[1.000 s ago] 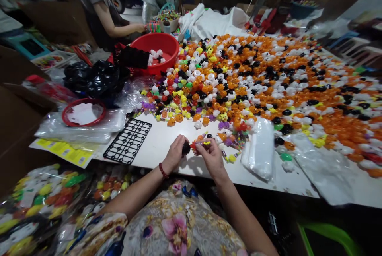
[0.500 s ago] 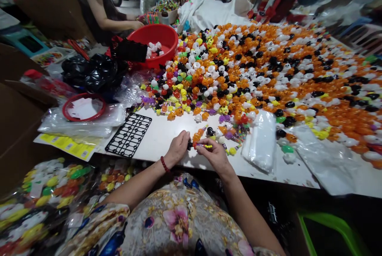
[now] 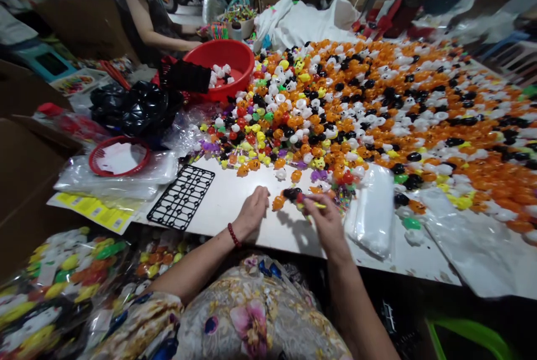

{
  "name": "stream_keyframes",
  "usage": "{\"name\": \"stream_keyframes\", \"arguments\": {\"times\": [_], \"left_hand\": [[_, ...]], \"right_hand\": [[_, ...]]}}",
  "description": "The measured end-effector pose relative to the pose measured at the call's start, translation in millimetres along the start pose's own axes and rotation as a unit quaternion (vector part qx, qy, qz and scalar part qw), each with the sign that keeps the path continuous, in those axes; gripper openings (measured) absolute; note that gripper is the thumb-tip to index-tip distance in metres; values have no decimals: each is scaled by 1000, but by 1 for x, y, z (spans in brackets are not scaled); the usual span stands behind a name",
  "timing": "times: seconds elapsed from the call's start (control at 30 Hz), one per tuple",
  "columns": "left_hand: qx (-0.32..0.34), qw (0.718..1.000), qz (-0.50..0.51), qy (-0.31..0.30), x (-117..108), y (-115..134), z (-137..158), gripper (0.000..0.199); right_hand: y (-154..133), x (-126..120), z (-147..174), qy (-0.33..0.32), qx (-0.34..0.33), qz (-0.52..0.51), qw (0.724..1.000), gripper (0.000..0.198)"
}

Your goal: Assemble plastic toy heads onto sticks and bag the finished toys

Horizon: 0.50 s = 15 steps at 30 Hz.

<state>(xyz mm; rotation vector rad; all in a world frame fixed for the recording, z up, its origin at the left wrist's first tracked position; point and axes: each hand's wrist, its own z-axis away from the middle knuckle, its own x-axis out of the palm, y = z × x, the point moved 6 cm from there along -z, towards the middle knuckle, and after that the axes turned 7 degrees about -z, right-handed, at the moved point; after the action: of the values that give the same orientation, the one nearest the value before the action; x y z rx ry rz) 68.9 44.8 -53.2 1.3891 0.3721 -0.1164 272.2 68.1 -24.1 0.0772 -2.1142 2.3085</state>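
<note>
In my right hand (image 3: pixel 328 219) is a small toy stick (image 3: pixel 319 204) with a yellow end, pinched between thumb and fingers. A dark, rounded head (image 3: pixel 292 194) with red at its base sits at the stick's left end. My left hand (image 3: pixel 253 210), with a red bead bracelet (image 3: pixel 234 235), is low over the table edge, its fingers curled together; anything inside them is hidden. Close to the dark head lies an orange pumpkin-shaped piece (image 3: pixel 278 202). Further colourful toy sticks lie behind my right hand, partly covered by it.
A large heap of orange, white and black toy pieces (image 3: pixel 356 103) covers the table's far side. Left of my hands lies a black plastic grid (image 3: pixel 182 197). Clear plastic bags (image 3: pixel 371 212) lie to the right. A person's arm (image 3: pixel 145 24) is beyond the red basin (image 3: pixel 247 64).
My right hand has moved right and slightly away from my left, carrying the toy stick with its dark head. The left hand has let go of the dark head.
</note>
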Motion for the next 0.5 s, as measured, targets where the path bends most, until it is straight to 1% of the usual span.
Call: {"name": "stream_keyframes", "arguments": {"times": [0.03, 0.07, 0.1, 0.13, 0.17, 0.2, 0.23, 0.3, 0.37, 0.4, 0.43, 0.47, 0.5], "left_hand": [[5, 999, -18, 46, -13, -1, -9, 27], [20, 994, -45, 98, -27, -1, -18, 20], [42, 985, -80, 147, -41, 0, -26, 14], [67, 973, -120, 183, -51, 2, -35, 12], [86, 963, -159, 201, -59, 2, -43, 15], [97, 956, -196, 198, -62, 2, -51, 17], [97, 952, -227, 179, -62, -1, -59, 16], [84, 951, -262, 137, -58, -8, -69, 10], [78, 954, -264, 116, -53, -14, -71, 8], [76, 957, -253, 118, -52, -16, -69, 8], [75, 961, -236, 122, -51, -17, -66, 8], [73, 966, -213, 127, -51, -18, -63, 9], [67, 972, -183, 130, -52, -19, -58, 9]], "right_hand": [[-7, -21, -11, 55, -35, 21, 998, 40], [-15, -41, -22, 107, -76, 61, 989, 39], [-24, -57, -32, 147, -122, 129, 973, 37], [-32, -67, -41, 185, -171, 210, 945, 34], [-39, -70, -49, 203, -213, 288, 911, 30], [-43, -66, -56, 204, -247, 356, 878, 26], [-44, -56, -64, 183, -270, 409, 852, 23], [-36, -21, -80, 87, -278, 486, 824, 22], [-23, 21, -94, -20, -247, 555, 794, 25], [-17, 38, -101, -54, -226, 589, 774, 26], [-13, 52, -108, -75, -205, 618, 755, 26], [-10, 62, -115, -83, -185, 640, 741, 25], [-9, 69, -121, -83, -169, 652, 734, 24]]}}
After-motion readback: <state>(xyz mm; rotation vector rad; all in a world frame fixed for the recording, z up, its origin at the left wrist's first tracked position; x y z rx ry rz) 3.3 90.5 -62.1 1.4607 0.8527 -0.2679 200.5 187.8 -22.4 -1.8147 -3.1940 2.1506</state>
